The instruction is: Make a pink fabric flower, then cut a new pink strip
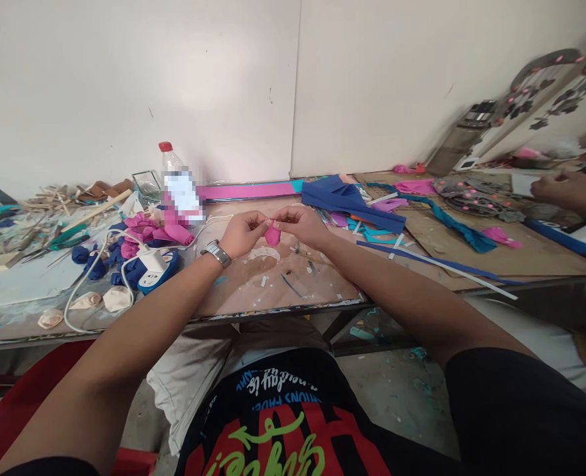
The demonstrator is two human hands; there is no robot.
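My left hand and my right hand meet over the middle of the worktable. Between their fingertips they pinch a small pink foam piece, rolled or folded into a bud shape. A metal watch is on my left wrist. Left of my hands lies a heap of pink foam flowers and dark blue foam flowers. A white power strip with its cable rests among them.
A plastic bottle with a red cap stands behind the flowers. Blue foam sheets and teal strips lie to the right. Another person's hand works at the far right. Sticks and tools crowd the left end.
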